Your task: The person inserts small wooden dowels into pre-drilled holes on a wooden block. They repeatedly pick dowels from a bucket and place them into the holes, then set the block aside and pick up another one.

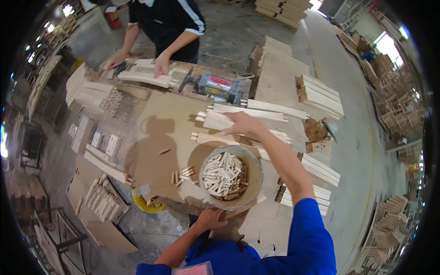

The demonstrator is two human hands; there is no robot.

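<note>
slat (216,121), pale wood, peg-ended

Grey floor (350,151); at upper right, probably a bright window (388,48)

From where I stand, no wording comes clear enough to read. There's a bright red label (219,81) with paler marks on top of the grey-blue bench machine (211,90), but the marks blur. A pinkish card (195,269) in a clear sleeve shows at the chest of the blue shirt (229,259), cut off by the lower edge, its print too indistinct to make out.
</note>
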